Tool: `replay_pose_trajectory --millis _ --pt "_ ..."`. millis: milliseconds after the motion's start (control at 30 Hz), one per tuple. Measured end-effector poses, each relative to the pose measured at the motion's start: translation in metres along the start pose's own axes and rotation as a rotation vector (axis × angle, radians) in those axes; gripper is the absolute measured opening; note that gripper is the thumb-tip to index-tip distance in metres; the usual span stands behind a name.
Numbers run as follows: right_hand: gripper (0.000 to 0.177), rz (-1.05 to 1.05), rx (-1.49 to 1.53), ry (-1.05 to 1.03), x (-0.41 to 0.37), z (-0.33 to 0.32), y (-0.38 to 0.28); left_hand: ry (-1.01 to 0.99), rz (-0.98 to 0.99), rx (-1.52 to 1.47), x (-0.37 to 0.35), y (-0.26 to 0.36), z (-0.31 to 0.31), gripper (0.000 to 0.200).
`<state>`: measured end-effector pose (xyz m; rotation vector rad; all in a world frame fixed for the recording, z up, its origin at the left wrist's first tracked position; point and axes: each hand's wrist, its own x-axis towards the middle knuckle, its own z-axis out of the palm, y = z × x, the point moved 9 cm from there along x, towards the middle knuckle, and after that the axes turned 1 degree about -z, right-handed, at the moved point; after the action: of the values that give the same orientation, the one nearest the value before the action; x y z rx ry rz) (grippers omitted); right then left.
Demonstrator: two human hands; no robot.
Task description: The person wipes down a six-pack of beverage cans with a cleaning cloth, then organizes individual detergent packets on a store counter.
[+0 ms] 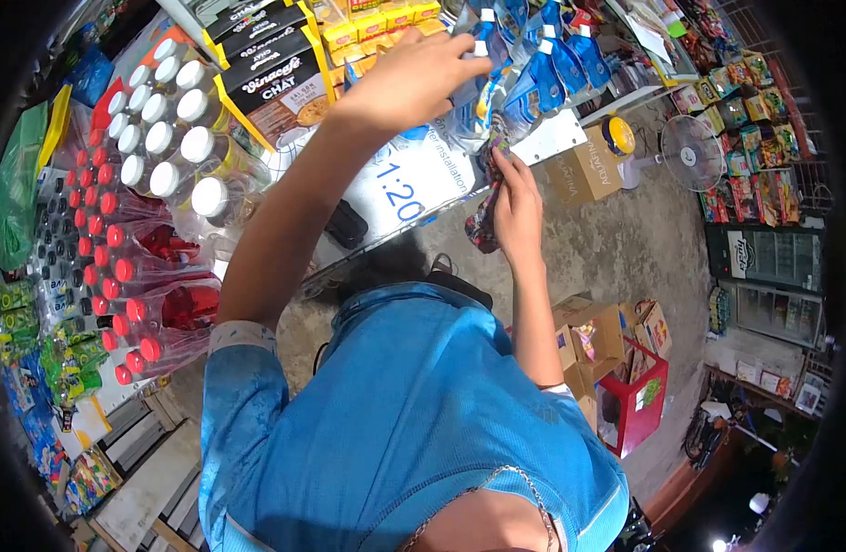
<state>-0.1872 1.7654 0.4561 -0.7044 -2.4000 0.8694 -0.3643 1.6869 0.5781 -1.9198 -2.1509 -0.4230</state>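
Note:
My left hand [406, 81] reaches over the counter to blue spouted pouches with white caps. Its fingers close around the cap of the nearest blue pouch [463, 118]; the thumb is hidden. More blue pouches [539, 85] stand just to the right. In my right hand [519, 210] is a dark, red-patterned cloth [483, 232], hanging below the fingers at the counter's edge. The cloth's upper end reaches up beside the pouches. Under my left forearm lies a white printed counter surface [400, 184] with blue numbers.
White-capped jars [199, 144] and red-capped bottles [186, 308] crowd the left. Black Vinacafé packs [274, 90] and yellow boxes [371, 26] stand at the back. A cardboard carton [584, 170], a fan [691, 153], open boxes [596, 342] and a red crate [636, 397] are on the right.

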Motion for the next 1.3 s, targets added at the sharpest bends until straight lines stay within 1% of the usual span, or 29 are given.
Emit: replay_pose_trajectory --millis 67,100,133,200,233,333,400,467,533,600,633,667,733,767,800,867,900,933,1000,1033,1067,1100,1133,1167,1200,1233,1267,1300 --pt "0.049 -0.027 0.000 0.015 0.006 0.006 0.001 0.045 -0.030 -0.215 0.007 -0.002 0.000 0.065" --pt "0.046 -0.044 -0.003 0.037 0.009 0.006 0.000 0.159 0.007 -0.235 0.006 0.000 -0.006 0.054" --pt "0.046 -0.048 -0.001 0.038 0.012 0.007 -0.001 0.161 0.006 -0.230 0.011 -0.003 -0.003 0.054" --pt "0.046 -0.060 0.008 0.015 0.013 0.009 -0.003 -0.057 0.009 -0.164 0.024 -0.007 0.020 0.036" --pt "0.046 -0.073 0.013 0.018 0.014 0.010 -0.005 -0.070 0.003 -0.212 0.024 -0.010 0.021 0.022" --pt "0.047 -0.112 0.018 0.025 0.023 0.007 -0.009 -0.060 0.076 -0.219 0.028 -0.007 0.001 0.023" --pt "0.051 -0.140 0.083 -0.004 0.025 0.007 -0.014 -0.031 0.060 -0.216 0.032 -0.007 -0.003 0.021" --pt "0.051 -0.139 0.090 -0.003 0.026 0.007 -0.017 0.011 0.026 -0.130 0.036 -0.013 -0.009 0.019" --pt "0.051 -0.120 0.153 -0.023 0.025 0.007 -0.021 -0.026 -0.012 -0.134 0.036 -0.025 -0.004 0.021" --pt "0.051 -0.115 0.193 -0.024 0.023 0.007 -0.017 0.131 -0.017 -0.279 0.027 -0.035 -0.017 0.028" --pt "0.052 -0.113 0.230 -0.017 0.022 0.006 -0.015 0.117 -0.036 -0.328 0.021 -0.040 -0.014 0.042" --pt "0.052 -0.111 0.232 -0.021 0.020 0.006 -0.010 0.115 -0.039 -0.329 0.011 -0.039 -0.020 0.042" --pt "0.052 -0.026 0.343 -0.016 0.017 0.006 0.014 -0.158 -0.056 -0.529 -0.009 -0.029 -0.014 0.054" --pt "0.050 0.027 0.416 0.002 0.014 0.005 0.024 -0.200 -0.063 -0.493 -0.018 -0.029 -0.009 0.062" --pt "0.050 0.037 0.416 0.001 0.011 0.003 0.029 -0.208 -0.063 -0.498 -0.022 -0.029 -0.008 0.062" --pt "0.049 0.412 0.941 0.068 -0.003 0.009 0.063 -0.098 -0.004 -0.301 -0.028 -0.026 -0.018 0.066" --pt "0.048 0.427 1.011 0.090 -0.005 0.007 0.070 -0.056 0.017 -0.268 -0.028 -0.025 -0.020 0.070" --pt "0.048 0.422 1.009 0.086 -0.006 0.002 0.071 -0.051 0.013 -0.266 -0.030 -0.023 -0.021 0.070" --pt "0.052 0.548 1.091 0.066 -0.015 -0.002 0.071 -0.027 -0.166 -0.347 -0.031 -0.033 -0.025 0.075" --pt "0.049 0.525 1.110 0.077 -0.016 -0.002 0.074 -0.028 -0.159 -0.345 -0.030 -0.034 -0.026 0.075" --pt "0.049 0.531 1.111 0.087 -0.018 -0.004 0.072 -0.108 -0.187 -0.375 -0.034 -0.036 -0.019 0.076" --pt "0.048 0.613 1.309 0.138 -0.023 -0.002 0.071 -0.188 -0.215 -0.405 -0.038 -0.038 -0.011 0.077" --pt "0.048 0.692 1.509 0.192 -0.028 0.000 0.070 -0.196 -0.206 -0.409 -0.039 -0.039 -0.009 0.077" --pt "0.051 0.839 1.563 0.205 -0.036 0.001 0.075 -0.153 -0.169 -0.328 -0.038 -0.039 -0.011 0.076" --pt "0.051 0.842 1.563 0.217 -0.040 -0.002 0.080 -0.109 -0.131 -0.247 -0.036 -0.038 -0.014 0.076" --pt "0.053 0.876 1.840 0.096 -0.040 0.009 0.072 -0.065 -0.078 -0.201 -0.031 -0.037 -0.017 0.061" --pt "0.054 0.890 2.115 -0.043 -0.039 0.016 0.059 -0.064 -0.067 -0.200 -0.029 -0.034 -0.019 0.061" --pt "0.053 0.891 2.142 -0.111 -0.042 0.018 0.057 -0.080 -0.077 -0.161 -0.026 -0.033 -0.021 0.052"
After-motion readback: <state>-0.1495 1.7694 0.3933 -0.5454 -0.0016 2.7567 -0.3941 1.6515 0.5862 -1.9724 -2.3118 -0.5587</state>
